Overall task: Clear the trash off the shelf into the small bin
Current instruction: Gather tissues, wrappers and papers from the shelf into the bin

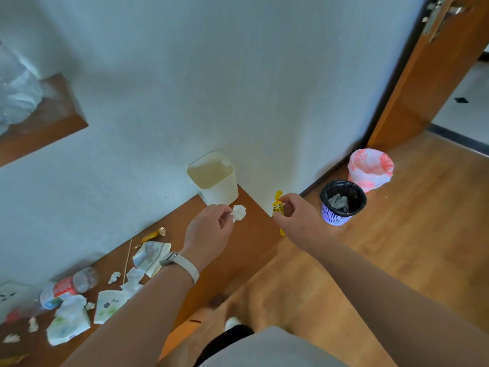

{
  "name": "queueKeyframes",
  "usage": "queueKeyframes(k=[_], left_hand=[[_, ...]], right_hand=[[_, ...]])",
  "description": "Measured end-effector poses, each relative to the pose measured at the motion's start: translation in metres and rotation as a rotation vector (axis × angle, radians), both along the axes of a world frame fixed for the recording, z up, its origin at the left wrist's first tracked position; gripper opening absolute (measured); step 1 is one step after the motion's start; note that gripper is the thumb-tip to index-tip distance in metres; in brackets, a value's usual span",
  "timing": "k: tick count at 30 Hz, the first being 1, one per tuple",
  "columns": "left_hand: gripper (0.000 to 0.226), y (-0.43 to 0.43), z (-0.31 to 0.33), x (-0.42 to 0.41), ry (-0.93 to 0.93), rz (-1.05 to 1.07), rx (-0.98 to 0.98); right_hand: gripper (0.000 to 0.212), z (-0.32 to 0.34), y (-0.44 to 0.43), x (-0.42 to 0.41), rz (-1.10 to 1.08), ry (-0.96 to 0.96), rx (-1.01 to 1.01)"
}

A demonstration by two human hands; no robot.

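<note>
Lightly, the left hand (209, 229) pinches a crumpled white tissue ball (239, 212) above the brown wooden shelf (248, 234), just before a white square plastic bin (221, 193) standing on it. The right hand (296, 218) holds in its grip a yellow printed wrapper (277, 207) past the shelf's end, near a purple lattice bin (334, 217) on the floor (397, 234). Torn paper scraps (150, 256) litter the shelf behind.

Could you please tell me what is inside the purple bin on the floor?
The purple bin holds a black liner and a crumpled grey-white piece. Whatever lies beneath that piece is hidden.
</note>
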State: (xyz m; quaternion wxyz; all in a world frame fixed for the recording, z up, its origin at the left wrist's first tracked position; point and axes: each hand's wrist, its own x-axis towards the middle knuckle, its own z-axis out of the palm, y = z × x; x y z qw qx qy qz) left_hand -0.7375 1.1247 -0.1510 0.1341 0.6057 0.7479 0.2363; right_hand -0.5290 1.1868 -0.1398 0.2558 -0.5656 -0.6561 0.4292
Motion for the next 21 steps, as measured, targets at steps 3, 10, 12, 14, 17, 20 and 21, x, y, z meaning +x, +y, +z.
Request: queueKeyframes(k=[3, 10, 12, 14, 17, 20, 21], left_hand=[[0.013, 0.016, -0.002, -0.007, 0.0, 0.035, 0.007], [0.012, 0.065, -0.026, -0.033, -0.032, 0.127, -0.043], [0.013, 0.079, -0.034, -0.042, -0.048, 0.151, -0.05], [0.014, 0.092, -0.04, -0.052, -0.074, 0.164, -0.04], [0.016, 0.11, -0.045, -0.069, -0.102, 0.18, -0.04], [0.018, 0.124, -0.05, -0.088, -0.101, 0.21, -0.046], [0.019, 0.128, -0.052, -0.095, -0.108, 0.222, -0.048]], right_hand=[[0.021, -0.004, 0.016, -0.006, 0.027, -0.009, -0.014], [0.021, -0.011, 0.066, -0.03, 0.066, -0.075, -0.029], [0.02, -0.014, 0.08, -0.039, 0.096, -0.109, -0.034], [0.018, -0.015, 0.097, -0.05, 0.128, -0.159, -0.035], [0.02, -0.014, 0.126, -0.071, 0.166, -0.203, -0.032], [0.022, -0.017, 0.146, -0.097, 0.212, -0.211, -0.035], [0.022, -0.018, 0.151, -0.105, 0.23, -0.226, -0.03]])
